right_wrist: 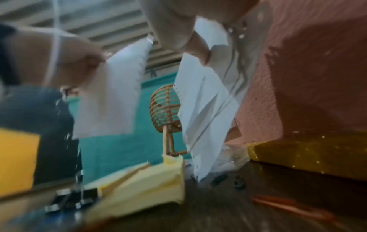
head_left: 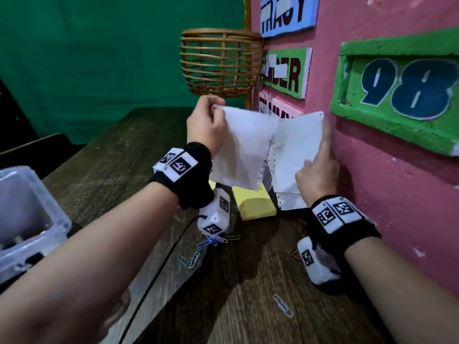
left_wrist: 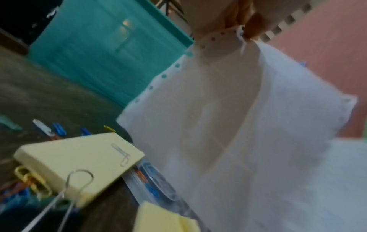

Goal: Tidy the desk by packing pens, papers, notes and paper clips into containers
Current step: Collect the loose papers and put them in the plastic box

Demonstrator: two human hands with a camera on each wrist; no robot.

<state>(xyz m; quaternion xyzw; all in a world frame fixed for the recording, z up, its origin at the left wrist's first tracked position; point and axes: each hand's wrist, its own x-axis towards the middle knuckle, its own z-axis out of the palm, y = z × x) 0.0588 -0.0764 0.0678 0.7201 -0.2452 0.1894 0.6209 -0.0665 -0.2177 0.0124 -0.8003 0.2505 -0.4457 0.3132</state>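
Loose paper clips (head_left: 283,305) lie nearest on the desk (head_left: 248,281), and beyond them the left hand (head_left: 206,125) pinches one sheet (head_left: 243,147) by its top corner while the right hand (head_left: 319,173) grips the second sheet (head_left: 295,155) low, both hanging upright against the pink wall (head_left: 372,194), well below the wicker basket (head_left: 219,62).

Pretty blurry, but fingertips (left_wrist: 252,26) pinch the top of a hole-punched white sheet (left_wrist: 248,117) hanging over the desk (left_wrist: 49,97), with a yellow sticky-note pad (left_wrist: 79,163) and a silver paper clip (left_wrist: 122,156) lying on the pad.
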